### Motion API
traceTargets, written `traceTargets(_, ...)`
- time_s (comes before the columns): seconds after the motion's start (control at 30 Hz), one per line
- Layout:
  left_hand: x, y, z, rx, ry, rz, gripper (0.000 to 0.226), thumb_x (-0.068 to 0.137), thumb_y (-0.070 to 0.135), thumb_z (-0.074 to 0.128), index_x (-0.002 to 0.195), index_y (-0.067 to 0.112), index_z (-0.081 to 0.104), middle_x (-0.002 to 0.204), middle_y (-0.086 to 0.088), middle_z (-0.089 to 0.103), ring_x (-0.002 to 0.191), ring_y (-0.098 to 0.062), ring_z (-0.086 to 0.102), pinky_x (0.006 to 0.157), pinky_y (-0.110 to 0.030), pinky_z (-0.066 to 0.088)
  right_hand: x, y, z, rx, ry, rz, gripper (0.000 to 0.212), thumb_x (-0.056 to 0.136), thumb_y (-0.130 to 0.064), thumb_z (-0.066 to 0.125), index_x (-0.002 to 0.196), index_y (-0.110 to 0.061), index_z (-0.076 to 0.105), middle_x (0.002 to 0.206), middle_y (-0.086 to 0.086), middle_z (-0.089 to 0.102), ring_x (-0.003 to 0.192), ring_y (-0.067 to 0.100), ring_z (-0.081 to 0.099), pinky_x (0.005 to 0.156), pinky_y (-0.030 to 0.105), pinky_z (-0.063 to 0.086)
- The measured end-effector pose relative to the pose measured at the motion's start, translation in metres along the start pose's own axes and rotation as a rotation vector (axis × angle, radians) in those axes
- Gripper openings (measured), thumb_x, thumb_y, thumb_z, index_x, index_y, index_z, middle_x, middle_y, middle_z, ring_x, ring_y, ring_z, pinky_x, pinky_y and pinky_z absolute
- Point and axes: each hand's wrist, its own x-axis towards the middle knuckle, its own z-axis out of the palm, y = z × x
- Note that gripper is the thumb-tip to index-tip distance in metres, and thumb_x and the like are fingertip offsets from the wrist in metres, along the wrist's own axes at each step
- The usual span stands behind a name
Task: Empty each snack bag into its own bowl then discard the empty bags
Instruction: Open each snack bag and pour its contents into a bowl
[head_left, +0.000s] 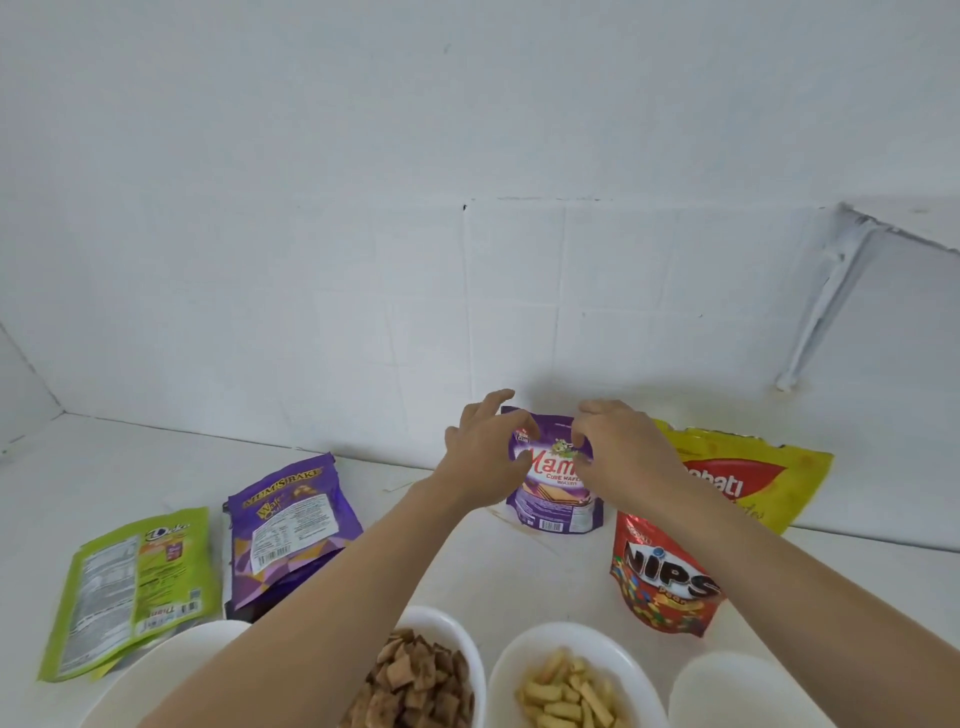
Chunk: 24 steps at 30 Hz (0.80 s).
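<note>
A small purple wafer-biscuit bag (556, 499) stands against the back wall. My left hand (485, 457) grips its upper left edge and my right hand (618, 452) pinches its upper right corner. A red NIPS bag (662, 577) lies to the right under my right forearm, with a yellow bag (748, 473) behind it. On the left lie a larger purple wafer bag (291, 530) and a green bag (130, 587). Near the front, one white bowl (447, 631) holds brown square snacks, another bowl (602, 644) holds pale yellow sticks.
Two more white bowls sit at the front, a left bowl (171, 675) and a right bowl (737, 691); their contents are not visible. The white counter (104, 473) meets a tiled wall at the back and a side wall at the left.
</note>
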Motion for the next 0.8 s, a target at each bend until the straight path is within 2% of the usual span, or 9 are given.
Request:
traceTargets(0.07, 0.008, 0.0, 0.008, 0.05, -0.031, 0.016, 0.027, 0.094, 0.022, 0.067, 0.12, 0.028, 0.065, 0.164, 0.005, 0.027, 0.149, -0.023, 0.023, 0.115, -0.053, 0.026, 0.007, 0.002, 0.009, -0.038, -0.028, 0.004, 0.024, 0.091, -0.027, 0.067, 0.112, -0.016, 0.067, 0.129, 0.003, 0.061, 0.119, 0.022, 0.055, 0.095, 0.033, 0.049)
traceTargets(0.13, 0.014, 0.0, 0.012, 0.119, -0.065, 0.019, 0.03, 0.094, 0.024, 0.067, 0.124, 0.027, 0.065, 0.158, 0.005, 0.036, 0.146, -0.021, 0.025, 0.113, -0.051, 0.027, 0.012, 0.004, 0.016, -0.045, -0.04, 0.013, 0.025, 0.09, -0.025, 0.067, 0.113, -0.014, 0.066, 0.122, 0.002, 0.062, 0.113, 0.021, 0.056, 0.09, 0.032, 0.051)
traceTargets(0.27, 0.015, -0.004, 0.013, 0.155, 0.024, -0.006, 0.021, 0.096, 0.02, 0.058, 0.11, 0.022, 0.074, 0.125, 0.006, 0.055, 0.122, -0.018, 0.044, 0.099, -0.041, 0.031, 0.009, -0.001, 0.025, -0.044, -0.015, 0.013, 0.013, 0.089, -0.01, 0.065, 0.101, -0.012, 0.066, 0.108, 0.003, 0.06, 0.099, 0.023, 0.061, 0.083, 0.034, 0.053)
traceTargets(0.37, 0.007, -0.01, 0.007, 0.094, 0.014, -0.015, 0.018, 0.095, 0.016, 0.06, 0.099, 0.02, 0.077, 0.109, 0.007, 0.056, 0.1, -0.016, 0.057, 0.091, -0.038, 0.031, 0.003, -0.007, 0.026, -0.028, 0.009, -0.021, 0.013, 0.087, -0.001, 0.061, 0.094, -0.01, 0.066, 0.103, 0.006, 0.059, 0.093, 0.026, 0.06, 0.079, 0.036, 0.05)
traceTargets(0.47, -0.005, -0.019, -0.006, 0.112, 0.021, 0.015, 0.015, 0.095, 0.016, 0.065, 0.097, 0.024, 0.078, 0.103, 0.012, 0.054, 0.092, -0.013, 0.059, 0.091, -0.036, 0.03, -0.001, -0.016, 0.02, 0.041, 0.056, -0.052, 0.014, 0.087, 0.0, 0.062, 0.096, -0.007, 0.07, 0.104, 0.006, 0.059, 0.094, 0.027, 0.06, 0.08, 0.037, 0.049)
traceTargets(0.6, -0.027, -0.027, -0.043, 0.12, 0.14, 0.051, 0.015, 0.096, 0.017, 0.066, 0.099, 0.024, 0.078, 0.105, 0.014, 0.055, 0.091, -0.007, 0.057, 0.097, -0.036, 0.029, -0.009, -0.045, 0.001, 0.161, 0.165, -0.103, 0.02, 0.09, -0.015, 0.069, 0.107, -0.005, 0.07, 0.11, 0.006, 0.06, 0.099, 0.022, 0.057, 0.083, 0.027, 0.046)
traceTargets(0.7, -0.052, -0.035, -0.083, 0.125, 0.287, 0.083, 0.017, 0.096, 0.013, 0.065, 0.095, 0.025, 0.078, 0.104, 0.015, 0.057, 0.086, -0.003, 0.053, 0.098, -0.039, 0.026, -0.011, -0.078, -0.021, 0.196, 0.293, -0.166, 0.018, 0.086, -0.014, 0.073, 0.102, -0.007, 0.071, 0.105, 0.007, 0.062, 0.094, 0.023, 0.058, 0.087, 0.032, 0.049)
traceTargets(0.8, -0.085, -0.049, -0.124, 0.097, 0.449, 0.098, 0.023, 0.094, 0.008, 0.067, 0.089, 0.028, 0.078, 0.1, 0.017, 0.058, 0.086, 0.007, 0.052, 0.092, -0.037, 0.019, -0.011, -0.116, -0.042, 0.225, 0.371, -0.243, 0.016, 0.08, -0.007, 0.076, 0.095, -0.006, 0.071, 0.1, 0.007, 0.063, 0.088, 0.024, 0.06, 0.083, 0.035, 0.049)
